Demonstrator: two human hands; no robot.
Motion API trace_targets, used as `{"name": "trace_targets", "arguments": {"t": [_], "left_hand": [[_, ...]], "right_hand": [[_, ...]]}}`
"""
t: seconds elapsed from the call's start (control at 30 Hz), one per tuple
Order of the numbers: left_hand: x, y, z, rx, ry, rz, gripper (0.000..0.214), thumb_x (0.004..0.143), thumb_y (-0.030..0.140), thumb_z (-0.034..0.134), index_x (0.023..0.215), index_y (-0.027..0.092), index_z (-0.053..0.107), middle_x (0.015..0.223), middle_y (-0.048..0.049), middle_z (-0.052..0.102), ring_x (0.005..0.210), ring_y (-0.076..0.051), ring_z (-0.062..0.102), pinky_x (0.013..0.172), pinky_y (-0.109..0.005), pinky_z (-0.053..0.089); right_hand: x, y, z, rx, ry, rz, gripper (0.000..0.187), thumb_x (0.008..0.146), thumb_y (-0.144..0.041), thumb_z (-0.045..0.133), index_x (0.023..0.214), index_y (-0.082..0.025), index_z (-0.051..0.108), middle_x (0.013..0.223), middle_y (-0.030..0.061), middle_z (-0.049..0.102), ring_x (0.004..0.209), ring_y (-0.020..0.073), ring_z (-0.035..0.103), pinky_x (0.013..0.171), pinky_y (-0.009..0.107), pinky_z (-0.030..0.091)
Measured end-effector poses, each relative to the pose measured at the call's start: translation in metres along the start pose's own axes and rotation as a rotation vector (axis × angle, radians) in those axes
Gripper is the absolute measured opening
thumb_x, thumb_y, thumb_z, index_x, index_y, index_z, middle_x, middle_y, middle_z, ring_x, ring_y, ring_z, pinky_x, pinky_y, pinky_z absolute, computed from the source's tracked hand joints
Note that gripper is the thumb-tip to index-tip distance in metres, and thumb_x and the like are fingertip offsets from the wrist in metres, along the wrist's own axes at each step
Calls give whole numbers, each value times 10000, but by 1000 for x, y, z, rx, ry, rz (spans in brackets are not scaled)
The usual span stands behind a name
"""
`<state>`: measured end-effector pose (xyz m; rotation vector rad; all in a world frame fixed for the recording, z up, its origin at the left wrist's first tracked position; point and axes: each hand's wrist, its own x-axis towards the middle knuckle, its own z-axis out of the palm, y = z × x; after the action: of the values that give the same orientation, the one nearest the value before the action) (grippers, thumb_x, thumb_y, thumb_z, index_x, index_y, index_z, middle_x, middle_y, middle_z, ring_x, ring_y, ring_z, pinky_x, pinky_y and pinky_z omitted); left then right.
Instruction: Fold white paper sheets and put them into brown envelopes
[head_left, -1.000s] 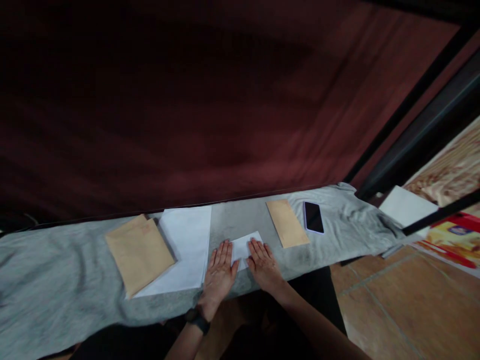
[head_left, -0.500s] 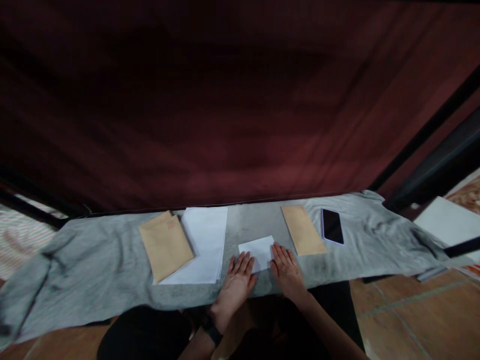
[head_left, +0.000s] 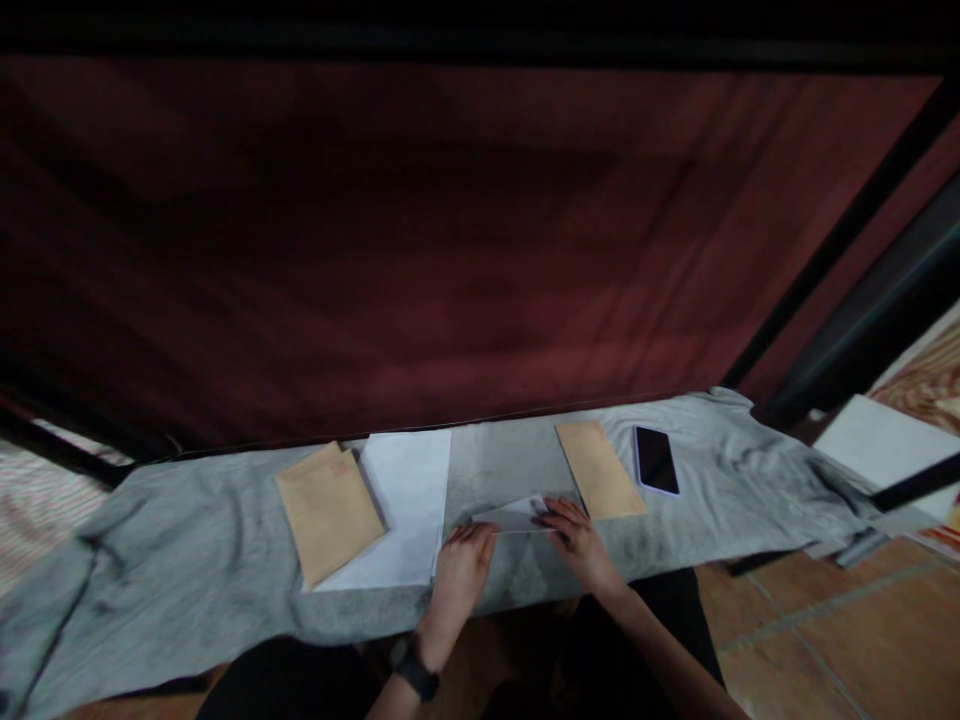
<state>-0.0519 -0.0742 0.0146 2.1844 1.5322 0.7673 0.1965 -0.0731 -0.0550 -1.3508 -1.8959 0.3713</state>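
A small folded white paper point(head_left: 516, 516) is lifted at its near edge off the grey cloth point(head_left: 187, 540). My left hand point(head_left: 463, 567) grips its left near corner, fingers curled. My right hand point(head_left: 574, 535) holds its right side, fingers pinched over the edge. A black watch sits on my left wrist. A narrow brown envelope point(head_left: 598, 468) lies just right of my right hand.
A stack of white sheets point(head_left: 401, 505) lies left of my hands, with a larger brown envelope point(head_left: 328, 510) overlapping it. A black phone point(head_left: 655, 460) lies beyond the narrow envelope. A dark red curtain hangs behind. Tiled floor and a white sheet point(head_left: 877, 442) are at right.
Both hands lay flat on the paper before; now their fingers curl on it and its near edge is raised from the cloth. The camera shifted slightly.
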Motion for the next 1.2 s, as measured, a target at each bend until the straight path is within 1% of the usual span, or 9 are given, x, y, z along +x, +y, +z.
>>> {"name": "trace_targets", "arguments": {"t": [0.1, 0.17, 0.27, 0.43, 0.63, 0.77, 0.97, 1.07, 1.2], "left_hand": [[12, -2, -4, -389, 154, -169, 218, 878, 405, 597, 912, 224, 714, 854, -46, 756, 814, -217, 703, 755, -317, 543], [19, -7, 1, -621, 196, -274, 294, 825, 488, 639, 892, 205, 680, 768, -27, 723, 722, -196, 679, 678, -292, 528], [24, -16, 14, -723, 173, -386, 356, 777, 531, 648, 877, 189, 642, 749, -26, 713, 670, -185, 666, 647, -293, 523], [22, -24, 33, -573, 148, -442, 202, 778, 398, 641, 795, 197, 623, 707, -21, 699, 673, -198, 673, 651, -310, 520], [21, -20, 40, -406, 151, -490, 185, 830, 201, 588, 1001, 181, 655, 814, -45, 728, 730, -207, 692, 694, -331, 523], [21, -17, 42, -259, 101, -458, 320, 905, 177, 518, 1214, 151, 596, 895, -76, 746, 784, -220, 719, 728, -343, 543], [10, -3, 43, 171, 74, -350, 409, 976, 187, 398, 1356, 120, 535, 1166, -169, 701, 982, -268, 707, 864, -412, 555], [9, 5, 49, 413, 98, -223, 444, 991, 206, 350, 1381, 106, 539, 1352, -212, 601, 1248, -327, 585, 1043, -515, 461], [16, 1, 64, 408, 17, -109, 522, 1019, 317, 316, 1480, 109, 444, 1532, -178, 470, 1463, -305, 369, 1162, -534, 354]], "right_hand": [[16, -8, -6, 209, 25, 184, 283, 960, -385, 503, 998, -214, 726, 1004, 77, 754, 951, 237, 696, 849, 384, 556], [26, -12, -5, 269, 34, 280, 337, 962, -448, 489, 937, -193, 707, 802, 37, 727, 723, 198, 667, 651, 300, 538], [36, -13, 4, 192, 71, 328, 345, 960, -445, 464, 868, -193, 680, 716, 15, 684, 629, 176, 622, 568, 264, 494], [37, -10, 16, 65, 126, 360, 284, 955, -353, 449, 1019, -195, 676, 791, 59, 695, 709, 223, 656, 678, 329, 532], [27, -30, 28, -363, 131, 120, 559, 996, -255, 384, 1542, -152, 324, 1429, 183, 538, 1296, 294, 517, 1052, 483, 451], [22, -49, 53, -429, -51, -45, 524, 1015, -260, 394, 1536, -215, 378, 1552, 115, 450, 1407, 277, 428, 1124, 508, 376], [16, -55, 67, -489, -139, -71, 476, 1008, -269, 464, 1481, -213, 473, 1564, 110, 434, 1411, 279, 436, 1158, 522, 339], [14, -55, 64, -513, -155, -87, 490, 999, -232, 463, 1487, -190, 468, 1571, 127, 416, 1430, 285, 413, 1168, 517, 331], [12, -53, 63, -537, -177, -139, 571, 961, -171, 475, 1527, -153, 403, 1567, 163, 404, 1447, 297, 386, 1185, 527, 298]]}}
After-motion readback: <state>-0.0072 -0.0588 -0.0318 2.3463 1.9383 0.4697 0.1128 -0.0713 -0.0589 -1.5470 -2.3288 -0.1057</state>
